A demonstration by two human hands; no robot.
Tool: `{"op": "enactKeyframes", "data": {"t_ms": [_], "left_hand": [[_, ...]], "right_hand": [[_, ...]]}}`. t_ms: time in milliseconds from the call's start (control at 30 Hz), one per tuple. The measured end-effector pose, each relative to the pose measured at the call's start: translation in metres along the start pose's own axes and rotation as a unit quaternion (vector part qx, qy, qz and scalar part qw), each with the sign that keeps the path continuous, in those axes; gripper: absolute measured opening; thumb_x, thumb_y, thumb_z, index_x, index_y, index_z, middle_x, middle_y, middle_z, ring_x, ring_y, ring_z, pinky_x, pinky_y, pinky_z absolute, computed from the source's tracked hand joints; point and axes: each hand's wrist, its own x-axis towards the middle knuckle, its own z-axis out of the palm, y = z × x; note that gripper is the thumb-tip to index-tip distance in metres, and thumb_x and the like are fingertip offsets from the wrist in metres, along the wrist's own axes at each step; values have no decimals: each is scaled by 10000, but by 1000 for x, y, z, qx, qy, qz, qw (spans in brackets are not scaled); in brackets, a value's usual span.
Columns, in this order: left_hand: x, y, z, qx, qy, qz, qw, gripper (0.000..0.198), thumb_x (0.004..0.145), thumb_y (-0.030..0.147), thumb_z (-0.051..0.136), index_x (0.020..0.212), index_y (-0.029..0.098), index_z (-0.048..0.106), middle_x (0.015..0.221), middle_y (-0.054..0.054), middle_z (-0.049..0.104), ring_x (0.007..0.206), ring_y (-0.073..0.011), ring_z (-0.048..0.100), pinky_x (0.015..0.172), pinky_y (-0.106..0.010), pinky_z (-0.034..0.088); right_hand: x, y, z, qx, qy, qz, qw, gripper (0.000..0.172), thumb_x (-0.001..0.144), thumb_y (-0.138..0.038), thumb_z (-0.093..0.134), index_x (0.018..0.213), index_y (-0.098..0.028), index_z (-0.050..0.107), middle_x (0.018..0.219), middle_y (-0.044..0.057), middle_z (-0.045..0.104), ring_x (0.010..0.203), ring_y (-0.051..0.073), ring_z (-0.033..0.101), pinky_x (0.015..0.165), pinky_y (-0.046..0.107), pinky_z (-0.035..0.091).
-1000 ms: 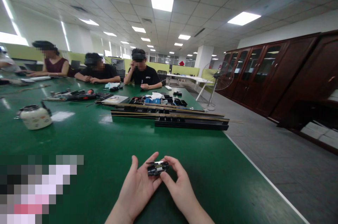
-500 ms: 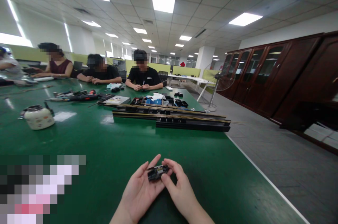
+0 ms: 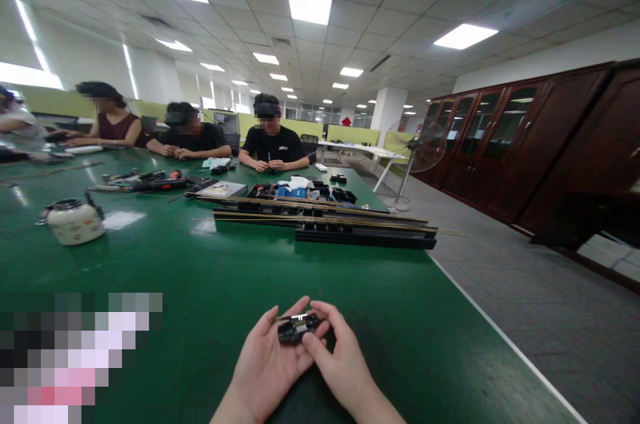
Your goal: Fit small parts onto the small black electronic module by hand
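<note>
Resting the black part point(image 3: 299, 331) on open, slightly curled fingers point(image 3: 303, 305), the left hand point(image 3: 267, 363) seemingly supports it while the right hand point(image 3: 346, 359) pinches its end.

no legible text, white lettering point(image 3: 283, 148) on black shirt point(image 3: 274, 136) too small

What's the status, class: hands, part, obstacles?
Left hand open, cradling small black part. Right hand pinching its right end. Black rails beyond, apart from both hands.

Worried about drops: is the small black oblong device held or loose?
Held: left hand supports the black device, right hand grips it.
</note>
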Motion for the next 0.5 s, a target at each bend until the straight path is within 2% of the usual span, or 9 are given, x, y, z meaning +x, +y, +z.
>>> {"op": "enactKeyframes", "data": {"t_ms": [233,500], "left_hand": [[-1,0,-2,-15,-4,1,1000,365,819,289,387,1046,102,603,976,-155,682,1055,-287,565,901,-419,393],[-2,1,1,-75,28,-11,997,264,801,244,419,864,156,660,889,-118,700,1007,-255,600,873,-379,414]], "right_hand": [[-1,-2,0,-1,-5,3,1000,395,692,-152,583,1080,-217,543,1045,68,627,994,218,576,904,373,435],[0,-7,-1,1,-8,26,1000,389,693,-166,582,1076,-210,536,1039,67,635,991,221,585,901,365,434]]}}
